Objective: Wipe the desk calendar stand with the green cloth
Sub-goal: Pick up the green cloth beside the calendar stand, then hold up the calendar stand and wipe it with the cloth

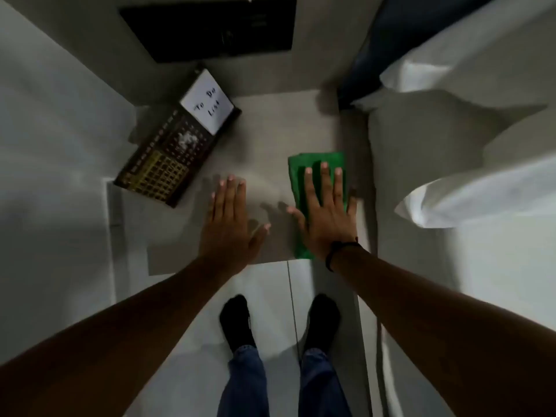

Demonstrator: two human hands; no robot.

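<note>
The dark desk calendar stand (168,158) stands tilted at the back left of a small grey table (270,127), with gold date grids and a white "To Do List" card (207,102) on it. A folded green cloth (313,164) lies flat at the table's right side. My right hand (323,209) lies flat on the cloth, fingers spread, palm down. My left hand (230,219) rests flat on the bare tabletop to the left of the cloth, fingers together and holding nothing, a short way from the calendar's near corner.
A black panel (216,28) hangs on the wall behind the table. A bed with white sheets and a pillow (469,121) borders the table on the right. A white wall stands on the left. My feet in black socks (237,320) stand on the pale floor below.
</note>
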